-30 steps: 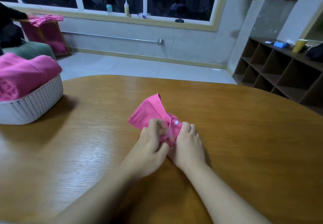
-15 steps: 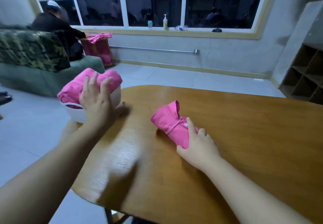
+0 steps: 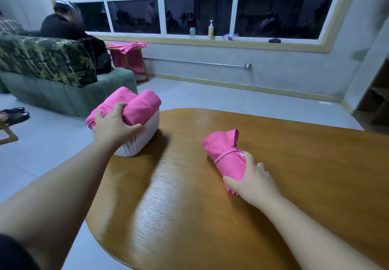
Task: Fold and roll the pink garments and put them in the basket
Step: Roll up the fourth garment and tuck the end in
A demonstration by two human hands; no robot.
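A rolled pink garment (image 3: 225,154), tied with a pink cord and showing a white button, lies on the wooden table (image 3: 294,185). My right hand (image 3: 251,182) grips its near end. At the table's left edge stands a white perforated basket (image 3: 141,139) holding pink rolled garments (image 3: 143,105). My left hand (image 3: 112,123) reaches over the basket's near rim, with its fingers curled round one pink roll inside.
Beyond the table's left edge are a green sofa (image 3: 69,95) with a leaf-print cushion and a seated person (image 3: 67,27). A wooden stand draped with pink cloth (image 3: 128,57) sits under the window. Wooden shelves (image 3: 376,101) are at the far right. Sandals (image 3: 14,115) lie on the tiled floor.
Both hands were on the roll a second ago. My left hand let go, swung left to the basket and now grips a pink roll there. My view turned left.
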